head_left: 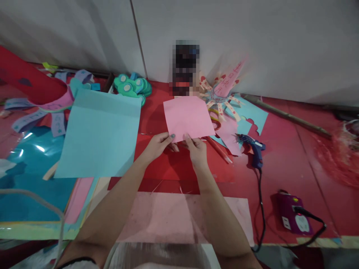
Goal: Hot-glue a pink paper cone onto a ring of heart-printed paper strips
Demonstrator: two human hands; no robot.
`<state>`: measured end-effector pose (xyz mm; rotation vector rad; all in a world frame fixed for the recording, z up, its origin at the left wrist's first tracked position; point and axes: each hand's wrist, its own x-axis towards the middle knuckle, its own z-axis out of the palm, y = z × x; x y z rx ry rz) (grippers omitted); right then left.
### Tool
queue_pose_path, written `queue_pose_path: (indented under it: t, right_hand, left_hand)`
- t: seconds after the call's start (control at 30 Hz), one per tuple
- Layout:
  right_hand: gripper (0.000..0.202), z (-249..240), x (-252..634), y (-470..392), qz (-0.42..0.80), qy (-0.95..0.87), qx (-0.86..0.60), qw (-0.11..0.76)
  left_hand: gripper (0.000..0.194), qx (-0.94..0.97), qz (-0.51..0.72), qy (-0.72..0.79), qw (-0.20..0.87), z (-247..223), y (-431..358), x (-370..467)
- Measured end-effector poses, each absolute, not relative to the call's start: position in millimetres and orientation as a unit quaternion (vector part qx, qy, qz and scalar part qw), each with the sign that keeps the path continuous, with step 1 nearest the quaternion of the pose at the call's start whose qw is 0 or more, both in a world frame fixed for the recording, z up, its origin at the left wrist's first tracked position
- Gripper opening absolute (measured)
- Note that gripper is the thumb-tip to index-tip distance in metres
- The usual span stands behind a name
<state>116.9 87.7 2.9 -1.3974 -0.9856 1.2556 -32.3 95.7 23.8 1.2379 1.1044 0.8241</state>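
A sheet of pink paper (189,116) is held up over the middle of the red table. My left hand (162,145) pinches its near edge at the left, thumb on top. My right hand (195,148) pinches the same edge a little to the right. Under both hands lies a red sheet (157,164). A red pen-like stick (220,150) rests just right of my right hand. Behind the paper's right corner show the yellow and red handles of scissors (215,118), partly covered.
A large light-blue sheet (102,134) lies left. Right are a blue glue gun (254,147) with its cord and a purple power socket (294,213). Green foam shapes (130,86), a pink paper cone (228,82) and a blurred-out upright object (185,69) stand near the wall.
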Motion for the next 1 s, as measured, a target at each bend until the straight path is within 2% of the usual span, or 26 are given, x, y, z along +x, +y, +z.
queue_pose_path:
  t: [0.37,1.0]
  right_hand:
    - [0.042,4.3,116.0,88.0,0.527,-0.403,-0.573,0.481]
    - [0.044,2.5,118.9,87.2,0.495,-0.443,-0.584,0.467]
  left_hand:
    - [0.043,0.491,0.387,0.463,0.628,21.9,94.0,-31.8]
    - [0.034,0.522,0.355,0.469,0.617,20.3,96.6,-30.3]
